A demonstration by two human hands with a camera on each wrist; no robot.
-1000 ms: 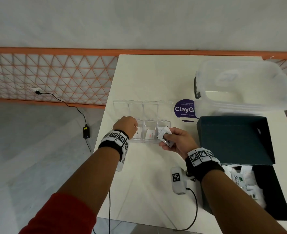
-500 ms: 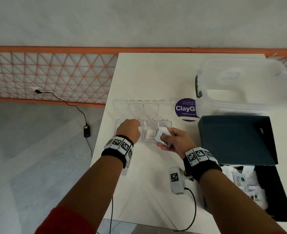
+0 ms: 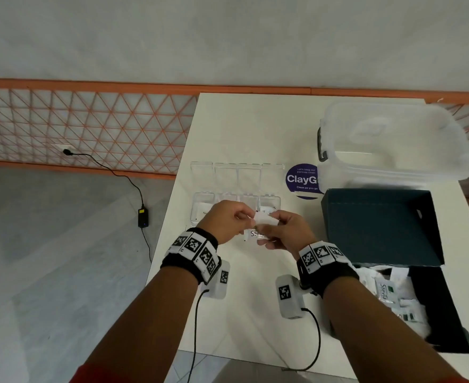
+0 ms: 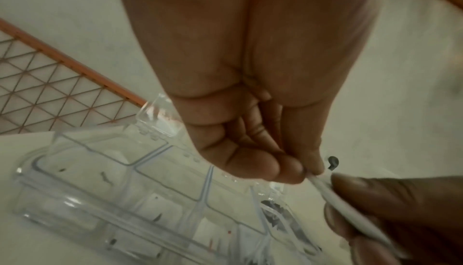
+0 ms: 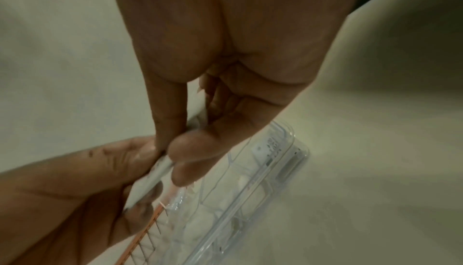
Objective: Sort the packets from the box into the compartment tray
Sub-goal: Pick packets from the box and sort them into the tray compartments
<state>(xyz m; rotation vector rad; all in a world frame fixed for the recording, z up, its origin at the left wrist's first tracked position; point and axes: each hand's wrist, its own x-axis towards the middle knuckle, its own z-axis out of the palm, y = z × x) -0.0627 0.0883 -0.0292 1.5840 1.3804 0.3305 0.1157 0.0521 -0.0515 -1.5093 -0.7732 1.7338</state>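
Observation:
Both hands meet just in front of the clear compartment tray, above the table. My right hand grips white packets, one printed "Stevia". My left hand pinches the left end of one packet between thumb and fingertips. In the right wrist view the packet runs edge-on between the two hands. The tray holds a few white packets in its near compartments; its lids stand open at the back. The dark box at the right holds several more white packets.
A big translucent lidded tub stands at the back right. A round purple sticker lies beside the tray. The box's dark lid stands up behind it. The table's left edge drops to the floor, where a black adapter lies.
My left hand came off the tray's left compartments and moved right to pinch the packet held by my right hand. Both hands have drawn slightly back from the tray.

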